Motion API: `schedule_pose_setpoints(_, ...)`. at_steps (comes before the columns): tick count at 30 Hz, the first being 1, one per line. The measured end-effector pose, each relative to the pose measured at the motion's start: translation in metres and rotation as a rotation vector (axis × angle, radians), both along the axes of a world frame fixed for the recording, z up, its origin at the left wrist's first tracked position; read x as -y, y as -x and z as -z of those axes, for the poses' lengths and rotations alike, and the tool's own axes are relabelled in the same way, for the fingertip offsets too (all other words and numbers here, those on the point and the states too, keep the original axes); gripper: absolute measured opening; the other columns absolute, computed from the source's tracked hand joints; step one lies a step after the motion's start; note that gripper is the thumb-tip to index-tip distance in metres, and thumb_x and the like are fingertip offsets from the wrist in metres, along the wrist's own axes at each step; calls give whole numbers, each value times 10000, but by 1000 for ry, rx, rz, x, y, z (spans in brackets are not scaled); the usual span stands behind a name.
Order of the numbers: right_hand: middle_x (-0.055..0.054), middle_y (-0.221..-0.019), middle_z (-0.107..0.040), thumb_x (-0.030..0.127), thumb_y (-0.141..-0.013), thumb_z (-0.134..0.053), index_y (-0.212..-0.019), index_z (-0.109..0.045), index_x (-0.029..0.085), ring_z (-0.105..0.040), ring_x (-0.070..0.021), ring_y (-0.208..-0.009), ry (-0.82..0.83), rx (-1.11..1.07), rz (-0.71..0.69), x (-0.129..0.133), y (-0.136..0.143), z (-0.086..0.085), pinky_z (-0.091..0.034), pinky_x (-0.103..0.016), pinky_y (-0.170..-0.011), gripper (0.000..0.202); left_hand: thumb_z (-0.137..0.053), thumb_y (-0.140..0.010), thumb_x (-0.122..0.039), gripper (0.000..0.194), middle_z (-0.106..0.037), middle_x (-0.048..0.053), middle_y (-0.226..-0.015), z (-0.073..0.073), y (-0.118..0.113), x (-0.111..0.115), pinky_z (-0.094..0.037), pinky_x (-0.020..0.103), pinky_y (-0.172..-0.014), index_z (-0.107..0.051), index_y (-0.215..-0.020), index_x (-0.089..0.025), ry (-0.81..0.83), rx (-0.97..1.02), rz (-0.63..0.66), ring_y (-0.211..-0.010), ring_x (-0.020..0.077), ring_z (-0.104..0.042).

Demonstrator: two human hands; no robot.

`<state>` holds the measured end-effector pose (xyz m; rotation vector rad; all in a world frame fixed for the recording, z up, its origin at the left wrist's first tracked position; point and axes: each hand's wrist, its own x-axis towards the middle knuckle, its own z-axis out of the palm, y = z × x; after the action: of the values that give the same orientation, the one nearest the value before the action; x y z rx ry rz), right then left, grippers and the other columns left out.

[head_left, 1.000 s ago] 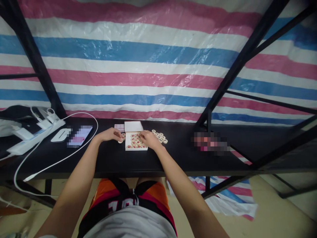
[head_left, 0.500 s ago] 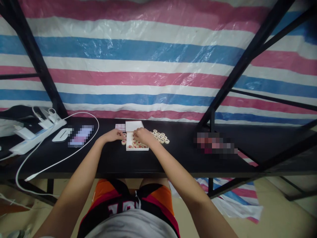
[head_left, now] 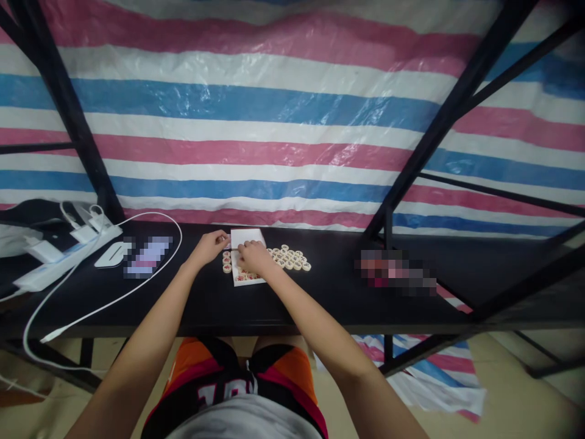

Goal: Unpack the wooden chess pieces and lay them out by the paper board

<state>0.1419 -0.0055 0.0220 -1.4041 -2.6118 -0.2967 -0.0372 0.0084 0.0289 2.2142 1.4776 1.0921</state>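
Pieces [head_left: 245, 277] lie in the white box [head_left: 249, 283], showing near its front edge, under the right hand [head_left: 254, 258]. That hand's fingers curl down into the box, close together; whether they pinch a piece, I cannot tell. Near the rear left corner, the left hand [head_left: 214, 246] is half closed, its fingertips too small to show any hold.

A short column [head_left: 227, 261] of red-marked pieces lies outside, just beside the box's left edge; a larger dark-marked group [head_left: 292, 258] lies past its right edge on the desk [head_left: 214, 311]. Judging by this, many pieces are out, while some red-marked ones remain inside. How many is unclear: the right hand and wrist cover much of the box.

The lid [head_left: 247, 238] lies open toward the desk's rear edge. Pixelation masks a phone [head_left: 148, 257] toward the left end and a reddish item [head_left: 388, 268] toward the right.
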Motion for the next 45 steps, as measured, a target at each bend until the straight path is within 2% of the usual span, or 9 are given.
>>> schedule_pose_setpoints(3, -111, -1018, -595, 243, -816, -481, -1050, -564, 145, -569, -221, -913, 10, -103, -38, 11, -6, -7, -408, -331, -817, 268, -524, -797, -408, 270, -568, -14, -643, -7, -8, 17, -378, 237, -597, -635, -852, -168, 13, 10, 20, -607, 133, -503)
schedule_pose_setpoints(5, -86, -1032, -581, 236, -828, -461, -1066, -547, 170, -569, -193, -890, 26, -245, -71, 27, -14, -10, -418, -297, -781, 262, -537, -792, -406, 268, -598, -4, -675, -6, -13, 42, -401, 244, -627, -639, -874, -172, 65, 2, 57, -636, 143, -530)
schedule_pose_setpoints(10, -52, -975, -586, 179, -806, -479, -996, -558, 190, -551, -172, -935, 53, -651, -148, 86, -31, 5, -418, -277, -836, 206, -502, -823, -430, 315, -665, 31, -826, 18, -29, 114, -448, 254, -679, -633, -967, -182, 253, 168, 66, -740, 169, -590)
schedule_pose_setpoints(13, -38, -930, -598, 157, -809, -475, -945, -582, 202, -564, -156, -866, 142, -770, -162, 108, -36, 24, -441, -265, -791, 179, -515, -821, -384, 289, -668, 18, -804, 33, -37, 134, -455, 253, -674, -628, -1017, -205, 312, 137, 117, -720, 161, -596)
schedule_pose_setpoints(16, -29, -912, -617, 172, -828, -486, -937, -600, 206, -575, -152, -877, 224, -826, -191, 111, -37, 38, -445, -275, -818, 161, -520, -821, -310, 245, -667, 23, -821, 40, -40, 136, -452, 270, -739, -643, -1010, -214, 238, 26, 105, -756, 164, -600)
schedule_pose_setpoints(20, -28, -926, -639, 194, -832, -535, -961, -612, 201, -587, -146, -894, 283, -889, -208, 104, -37, 45, -453, -272, -825, 149, -538, -813, -261, 244, -661, 44, -868, 44, -39, 132, -442, 301, -794, -654, -1021, -212, 128, -89, 47, -825, 185, -592)
schedule_pose_setpoints(29, -22, -901, -670, 313, -860, -549, -974, -632, 208, -620, -136, -837, 418, -1001, -205, 112, -36, 38, -477, -243, -755, 176, -572, -808, -338, 182, -657, 39, -884, 46, -37, 134, -417, 317, -782, -649, -922, -219, 112, -219, 54, -849, 202, -572)
schedule_pose_setpoints(38, -33, -960, -655, 177, -884, -442, -990, -633, 218, -593, -145, -912, 277, -859, -166, 113, -37, 42, -447, -282, -841, 222, -541, -796, -260, 141, -651, 29, -879, 39, -40, 138, -395, 327, -792, -631, -897, -222, 97, -237, 33, -858, 198, -560)
schedule_pose_setpoints(45, -26, -1030, -662, 173, -864, -496, -1061, -637, 247, -559, -165, -971, 273, -730, -242, 114, -38, 42, -424, -325, -898, 254, -521, -760, -206, 108, -633, 30, -871, 40, -43, 142, -372, 354, -818, -583, -849, -214, 41, -327, -122, -865, 217, -549)
